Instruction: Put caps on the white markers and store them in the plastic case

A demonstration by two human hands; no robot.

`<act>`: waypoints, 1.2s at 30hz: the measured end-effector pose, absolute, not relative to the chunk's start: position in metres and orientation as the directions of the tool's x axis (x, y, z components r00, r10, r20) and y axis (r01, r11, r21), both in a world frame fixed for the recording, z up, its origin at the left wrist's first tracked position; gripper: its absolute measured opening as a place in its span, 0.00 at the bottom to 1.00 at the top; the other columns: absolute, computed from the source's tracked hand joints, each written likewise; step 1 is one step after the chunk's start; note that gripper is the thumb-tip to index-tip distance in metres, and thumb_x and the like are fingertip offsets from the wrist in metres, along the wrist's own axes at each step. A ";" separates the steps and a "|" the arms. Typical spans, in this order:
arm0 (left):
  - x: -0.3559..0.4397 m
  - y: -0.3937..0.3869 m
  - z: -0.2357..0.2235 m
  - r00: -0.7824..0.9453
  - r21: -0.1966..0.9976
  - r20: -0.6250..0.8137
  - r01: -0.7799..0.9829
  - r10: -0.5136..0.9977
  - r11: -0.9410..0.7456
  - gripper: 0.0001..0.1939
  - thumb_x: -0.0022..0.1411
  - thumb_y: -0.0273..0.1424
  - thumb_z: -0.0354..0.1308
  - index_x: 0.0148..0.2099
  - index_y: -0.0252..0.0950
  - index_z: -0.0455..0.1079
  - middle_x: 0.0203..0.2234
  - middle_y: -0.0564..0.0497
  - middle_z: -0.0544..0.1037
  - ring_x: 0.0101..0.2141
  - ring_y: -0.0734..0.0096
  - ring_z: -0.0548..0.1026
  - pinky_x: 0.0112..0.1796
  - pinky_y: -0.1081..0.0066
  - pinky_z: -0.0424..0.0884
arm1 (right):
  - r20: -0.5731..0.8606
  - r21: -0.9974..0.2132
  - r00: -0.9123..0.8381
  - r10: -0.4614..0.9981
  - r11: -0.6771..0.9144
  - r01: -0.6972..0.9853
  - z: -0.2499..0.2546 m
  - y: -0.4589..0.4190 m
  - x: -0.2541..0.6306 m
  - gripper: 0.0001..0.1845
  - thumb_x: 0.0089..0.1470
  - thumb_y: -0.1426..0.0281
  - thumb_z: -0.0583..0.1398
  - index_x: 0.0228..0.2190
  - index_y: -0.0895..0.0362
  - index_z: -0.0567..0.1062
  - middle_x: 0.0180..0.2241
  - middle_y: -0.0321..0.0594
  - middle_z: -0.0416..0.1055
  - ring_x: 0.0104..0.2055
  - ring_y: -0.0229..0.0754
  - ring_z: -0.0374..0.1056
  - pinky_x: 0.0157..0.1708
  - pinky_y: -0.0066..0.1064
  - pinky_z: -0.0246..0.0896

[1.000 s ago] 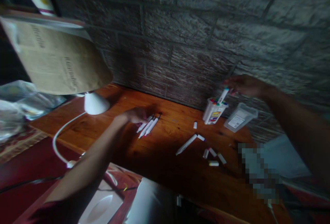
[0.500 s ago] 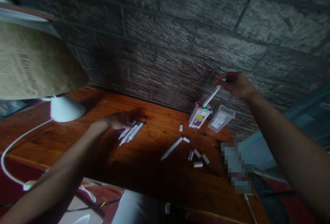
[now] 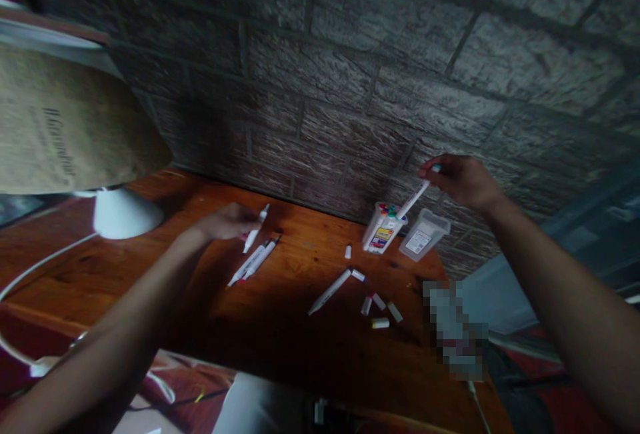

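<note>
Pinched in my left hand (image 3: 233,222) is a white marker (image 3: 257,229), tilted above the table. Just below it, uncapped white markers (image 3: 254,262) lie side by side on the wood. My right hand (image 3: 457,181) is closed on the teal-tipped end of another white marker (image 3: 414,199), whose lower end is at the mouth of a clear marker box (image 3: 383,234) packed with colourful-ended markers. A single marker (image 3: 330,292) lies mid-table beside a loose cap (image 3: 358,276). More caps (image 3: 380,323) are scattered to its right, and one cap (image 3: 348,252) stands near the box.
An open clear plastic container (image 3: 425,234) stands right of the marker box. A lamp (image 3: 127,214) with a burlap shade occupies the left of the wooden table (image 3: 300,347). The stone wall (image 3: 330,134) rises behind. A blurred-out object (image 3: 453,331) lies at the right edge.
My left hand has lifted one marker off the group on the table. My right hand has come down slightly, lowering its marker at the box.
</note>
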State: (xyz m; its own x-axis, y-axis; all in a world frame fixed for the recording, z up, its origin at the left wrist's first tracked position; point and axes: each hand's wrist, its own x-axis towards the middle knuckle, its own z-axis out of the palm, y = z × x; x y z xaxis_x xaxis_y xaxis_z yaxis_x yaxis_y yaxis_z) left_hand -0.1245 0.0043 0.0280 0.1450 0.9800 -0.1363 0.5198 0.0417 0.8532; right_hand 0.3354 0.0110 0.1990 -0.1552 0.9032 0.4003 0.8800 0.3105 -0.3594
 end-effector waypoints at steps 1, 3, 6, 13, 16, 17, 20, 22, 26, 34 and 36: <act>-0.121 0.008 0.029 0.126 0.882 -0.101 0.469 0.987 0.031 0.11 0.47 0.34 0.67 0.25 0.30 0.75 0.16 0.52 0.75 0.20 0.69 0.72 0.24 0.75 0.66 | 0.420 -0.351 -0.148 0.895 0.311 0.883 0.200 0.011 0.337 0.20 0.56 0.57 0.63 0.40 0.61 0.79 0.24 0.39 0.73 0.24 0.36 0.63 0.25 0.28 0.53; -0.113 0.016 0.030 0.065 0.936 -0.030 0.353 0.997 0.005 0.11 0.48 0.35 0.67 0.29 0.30 0.74 0.18 0.53 0.75 0.22 0.69 0.73 0.27 0.74 0.70 | 0.447 -0.334 -0.134 0.884 0.304 0.892 0.201 0.013 0.340 0.20 0.56 0.56 0.62 0.40 0.60 0.79 0.24 0.40 0.73 0.24 0.36 0.62 0.24 0.28 0.52; -0.099 0.031 0.025 -0.039 0.985 0.051 0.168 0.998 -0.043 0.11 0.49 0.35 0.66 0.31 0.32 0.72 0.21 0.54 0.76 0.26 0.70 0.75 0.33 0.71 0.74 | 0.442 -0.317 -0.139 0.886 0.300 0.900 0.198 0.020 0.345 0.19 0.54 0.55 0.62 0.37 0.59 0.79 0.22 0.38 0.72 0.22 0.37 0.63 0.23 0.29 0.53; -0.091 0.040 0.007 -0.116 0.985 0.101 -0.130 0.988 -0.116 0.15 0.45 0.36 0.71 0.34 0.34 0.74 0.27 0.52 0.78 0.30 0.70 0.77 0.37 0.70 0.76 | 0.394 -0.346 -0.205 0.896 0.351 0.870 0.195 0.022 0.348 0.24 0.51 0.48 0.62 0.36 0.55 0.78 0.21 0.35 0.71 0.22 0.39 0.65 0.22 0.29 0.58; -0.097 0.035 0.005 -0.090 0.973 0.095 -0.203 0.991 -0.111 0.17 0.44 0.33 0.72 0.36 0.33 0.75 0.28 0.53 0.78 0.30 0.73 0.76 0.38 0.73 0.75 | 0.368 -0.380 -0.206 0.906 0.349 0.857 0.199 0.016 0.342 0.23 0.51 0.49 0.63 0.36 0.57 0.78 0.22 0.36 0.71 0.22 0.38 0.66 0.24 0.29 0.59; -0.097 0.033 0.005 -0.083 0.969 0.095 -0.222 0.992 -0.111 0.17 0.44 0.33 0.73 0.36 0.33 0.75 0.29 0.53 0.79 0.30 0.74 0.76 0.38 0.73 0.75 | 0.364 -0.384 -0.201 0.909 0.343 0.857 0.200 0.014 0.339 0.23 0.52 0.50 0.63 0.36 0.57 0.78 0.22 0.37 0.72 0.22 0.38 0.66 0.24 0.29 0.59; -0.096 0.029 0.006 -0.057 0.957 0.098 -0.267 0.994 -0.110 0.18 0.45 0.34 0.73 0.37 0.32 0.76 0.30 0.51 0.79 0.30 0.73 0.76 0.37 0.72 0.76 | 0.364 -0.371 -0.159 0.918 0.300 0.879 0.203 0.010 0.331 0.19 0.54 0.55 0.64 0.36 0.59 0.78 0.23 0.40 0.73 0.22 0.38 0.67 0.25 0.29 0.58; -0.092 0.027 0.006 -0.025 0.951 0.098 -0.293 0.995 -0.101 0.19 0.43 0.34 0.74 0.37 0.31 0.76 0.29 0.51 0.79 0.29 0.74 0.77 0.37 0.73 0.76 | 0.352 -0.338 -0.123 0.928 0.248 0.908 0.205 0.007 0.327 0.15 0.56 0.58 0.64 0.36 0.58 0.78 0.23 0.40 0.74 0.22 0.38 0.67 0.25 0.30 0.57; -0.082 0.021 0.008 0.050 0.935 0.113 -0.343 0.992 -0.089 0.19 0.42 0.33 0.76 0.36 0.31 0.77 0.29 0.51 0.80 0.29 0.75 0.77 0.36 0.74 0.76 | 0.289 -0.307 -0.057 0.955 0.149 0.940 0.208 0.005 0.327 0.10 0.57 0.62 0.64 0.34 0.56 0.78 0.20 0.39 0.74 0.23 0.40 0.69 0.27 0.32 0.57; -0.052 0.000 0.019 0.285 0.924 0.198 -0.374 0.938 -0.082 0.16 0.45 0.31 0.75 0.37 0.31 0.80 0.31 0.47 0.83 0.31 0.71 0.80 0.37 0.73 0.76 | 0.193 -0.257 -0.229 0.954 0.275 0.927 0.161 0.019 0.317 0.12 0.56 0.60 0.61 0.36 0.54 0.80 0.23 0.41 0.78 0.24 0.45 0.73 0.24 0.33 0.63; -0.047 -0.004 0.019 0.330 0.924 0.219 -0.372 0.918 -0.087 0.14 0.47 0.30 0.75 0.37 0.31 0.80 0.31 0.47 0.83 0.31 0.71 0.80 0.36 0.73 0.75 | 0.248 -0.201 -0.271 0.930 0.323 0.925 0.142 0.020 0.310 0.10 0.55 0.62 0.61 0.33 0.52 0.81 0.29 0.44 0.80 0.28 0.48 0.76 0.28 0.36 0.66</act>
